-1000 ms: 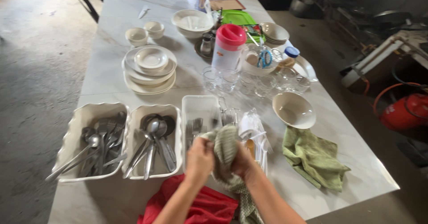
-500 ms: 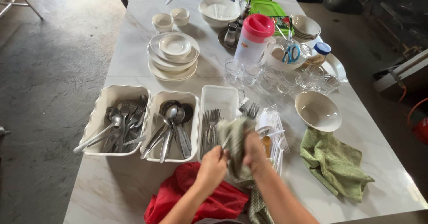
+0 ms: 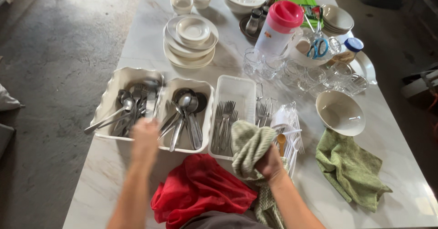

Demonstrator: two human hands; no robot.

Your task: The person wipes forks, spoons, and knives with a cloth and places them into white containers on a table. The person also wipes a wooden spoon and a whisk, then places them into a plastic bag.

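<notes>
Left hand (image 3: 145, 135) over the near rim of the left tray (image 3: 114, 85), grip pinched on a knife (image 3: 151, 106) (blurred) above the cutlery. Right hand (image 3: 269, 163) fisted around a green cloth (image 3: 248, 147), just off the fork tray (image 3: 237, 90). Red cloth (image 3: 200, 192) lies at the worktop (image 3: 114, 174) near edge; bare marble left of it.

The left hand (image 3: 145, 135) is motion-blurred beside the tray (image 3: 119, 79); what it holds cannot be told. The cloth (image 3: 248, 147) hides the right palm.
</notes>
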